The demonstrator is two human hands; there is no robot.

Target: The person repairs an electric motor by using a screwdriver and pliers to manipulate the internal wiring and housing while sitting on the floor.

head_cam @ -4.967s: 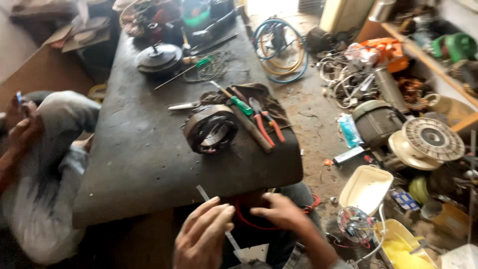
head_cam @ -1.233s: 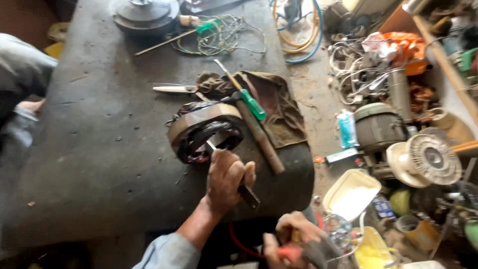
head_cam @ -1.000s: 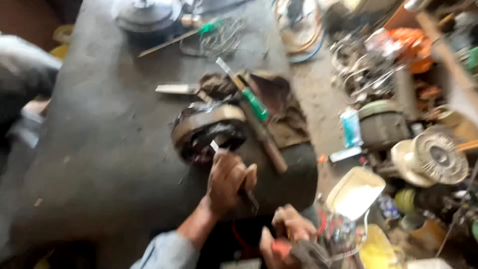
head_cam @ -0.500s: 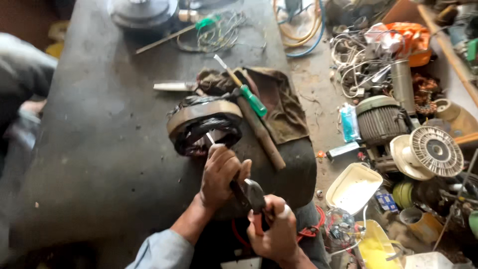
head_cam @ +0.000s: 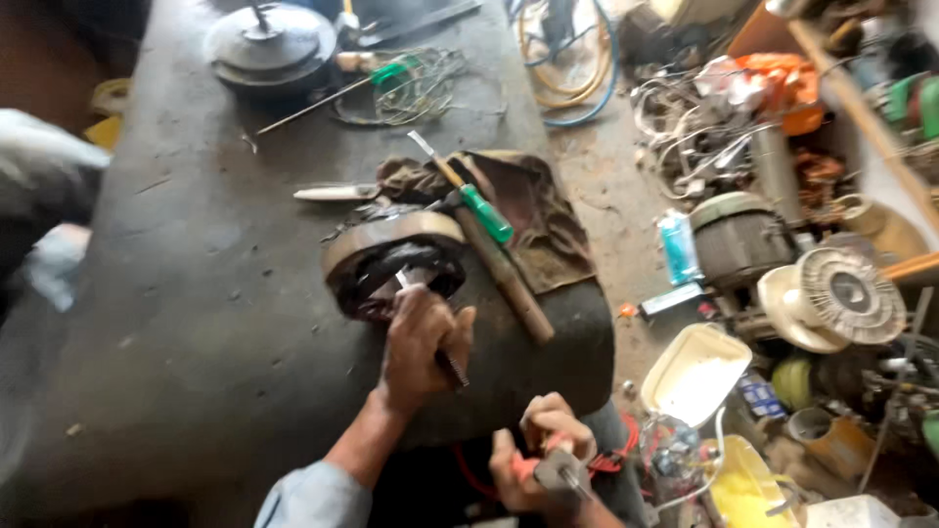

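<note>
A round motor stator (head_cam: 391, 256) with dark windings lies on the grey workbench (head_cam: 196, 293). My left hand (head_cam: 421, 342) grips a thin metal rod tool (head_cam: 430, 328) whose tip pokes into the stator's opening. My right hand (head_cam: 538, 460) sits lower, past the bench's near edge, closed on red-handled pliers (head_cam: 548, 469). A green-handled screwdriver (head_cam: 479, 205) and a wooden-handled tool (head_cam: 504, 274) lie on a brown cloth (head_cam: 543, 225) just right of the stator.
A knife (head_cam: 337, 193), wire tangle (head_cam: 411, 88) and a round motor cover (head_cam: 269, 44) lie farther up the bench. Another person's clothed leg (head_cam: 44, 196) is at the left. The floor at right holds a motor (head_cam: 738, 240), fan part (head_cam: 841, 293), white tray (head_cam: 694, 372) and cables.
My right hand has dropped away from the left hand toward the bench's near edge, still with the pliers. The left hand keeps the rod in the stator.
</note>
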